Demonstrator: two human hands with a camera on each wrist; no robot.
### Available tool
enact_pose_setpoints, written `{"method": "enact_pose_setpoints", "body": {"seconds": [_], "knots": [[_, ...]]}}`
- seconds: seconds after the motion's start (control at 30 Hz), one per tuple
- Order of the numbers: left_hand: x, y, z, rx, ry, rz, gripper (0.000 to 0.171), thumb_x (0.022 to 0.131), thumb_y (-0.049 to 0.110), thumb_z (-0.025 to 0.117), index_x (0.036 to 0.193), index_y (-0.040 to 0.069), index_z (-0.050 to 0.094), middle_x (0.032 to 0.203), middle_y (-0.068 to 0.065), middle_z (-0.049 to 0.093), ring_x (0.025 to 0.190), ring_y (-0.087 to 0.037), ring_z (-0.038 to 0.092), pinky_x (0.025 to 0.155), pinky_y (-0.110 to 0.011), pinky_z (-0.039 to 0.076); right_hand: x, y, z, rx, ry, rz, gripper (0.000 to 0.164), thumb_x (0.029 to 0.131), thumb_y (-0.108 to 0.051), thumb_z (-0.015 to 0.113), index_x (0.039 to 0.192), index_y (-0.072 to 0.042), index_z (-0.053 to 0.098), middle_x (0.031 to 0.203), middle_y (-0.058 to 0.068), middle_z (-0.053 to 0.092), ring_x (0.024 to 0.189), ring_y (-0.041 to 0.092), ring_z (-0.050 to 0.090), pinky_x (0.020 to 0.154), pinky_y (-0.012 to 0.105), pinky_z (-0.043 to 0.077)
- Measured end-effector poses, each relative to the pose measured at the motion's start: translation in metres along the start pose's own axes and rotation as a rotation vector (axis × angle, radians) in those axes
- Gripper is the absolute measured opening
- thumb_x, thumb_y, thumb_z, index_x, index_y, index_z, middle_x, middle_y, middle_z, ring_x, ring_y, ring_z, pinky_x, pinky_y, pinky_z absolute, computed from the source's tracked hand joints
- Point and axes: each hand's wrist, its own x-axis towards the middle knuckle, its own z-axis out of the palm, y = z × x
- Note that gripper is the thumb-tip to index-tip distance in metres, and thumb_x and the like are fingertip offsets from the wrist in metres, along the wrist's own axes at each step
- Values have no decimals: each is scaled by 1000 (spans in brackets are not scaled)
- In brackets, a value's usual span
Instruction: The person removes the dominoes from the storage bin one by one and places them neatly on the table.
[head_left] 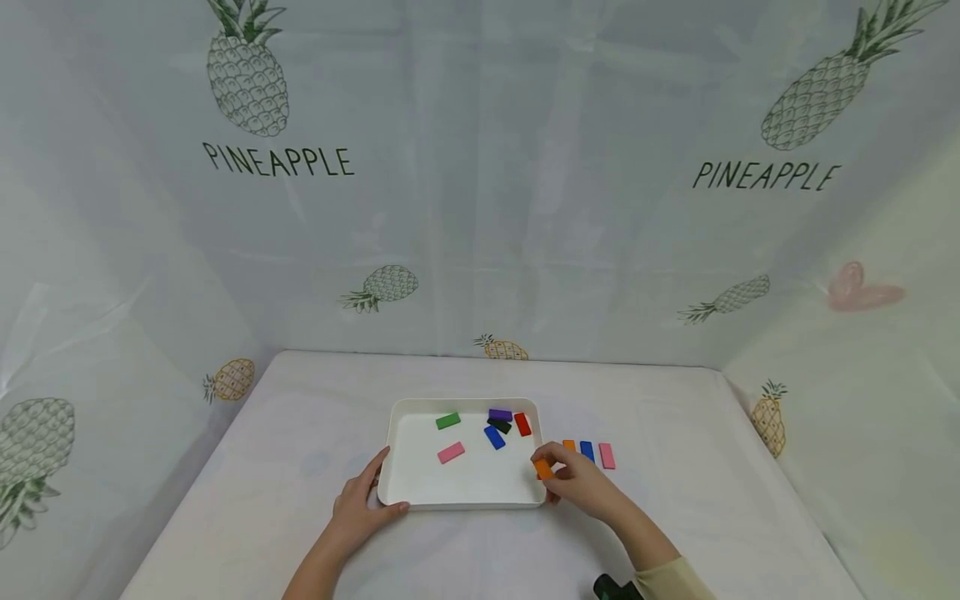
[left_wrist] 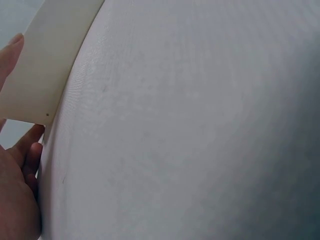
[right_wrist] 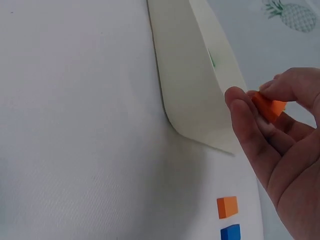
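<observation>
A white rectangular tray lies on the cloth-covered table. My left hand rests at its near left corner, thumb stretched along the front wall and index finger along the left side. In the left wrist view, the thumb lies against the tray wall. My right hand pinches an orange block between thumb and fingers, over the tray's right rim. Inside the tray are a green block, a pink block, a blue block, a black block, a purple block and a red block.
Right of the tray, a second orange block, another blue block and another pink block lie in a row on the table. A dark object shows beside the right sleeve. A pineapple-printed curtain stands behind the table.
</observation>
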Motion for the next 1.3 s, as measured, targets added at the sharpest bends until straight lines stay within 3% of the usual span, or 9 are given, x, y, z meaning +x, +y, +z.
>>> {"method": "enact_pose_setpoints", "body": {"seconds": [0.27,0.53,0.73,0.87,1.1,1.3], "knots": [[1,-1,-1,3,7,4,94,61,52,76,140,28,29,124,0,48,108,-22,43,87,-55,25,-9,16,-16,13,34,12,43,76,-2,68,115,-6,51,109,13,48,72,21,59,64,30,51],[1,0,-2,17,14,15,94,62,52,75,140,27,30,123,-1,49,108,-23,44,86,-56,27,-18,36,-34,-17,185,35,51,67,-1,75,114,-5,54,101,11,48,69,19,57,59,28,49],[-1,-1,-1,13,28,24,94,61,51,76,139,28,30,121,0,50,106,-22,44,86,-56,27,-22,46,-49,-72,305,97,49,65,-9,79,109,-7,58,88,7,47,67,16,48,54,23,42],[-1,-1,0,2,30,21,94,61,52,76,139,29,30,120,1,50,105,-21,43,86,-54,26,-25,54,-57,-113,354,146,47,70,-18,77,112,-5,58,84,5,48,71,17,45,55,24,39],[-1,2,0,10,0,11,94,62,53,74,140,28,28,121,0,49,108,-22,42,87,-56,25,-31,77,-64,-140,395,238,54,71,-33,75,113,-4,55,86,5,52,75,17,48,57,25,41],[-2,5,-1,3,-7,-6,95,62,52,75,141,27,28,122,-2,49,110,-24,42,88,-57,23,-34,89,-69,-220,424,246,59,66,-37,78,111,-6,58,90,5,54,80,19,49,65,30,43]]}}
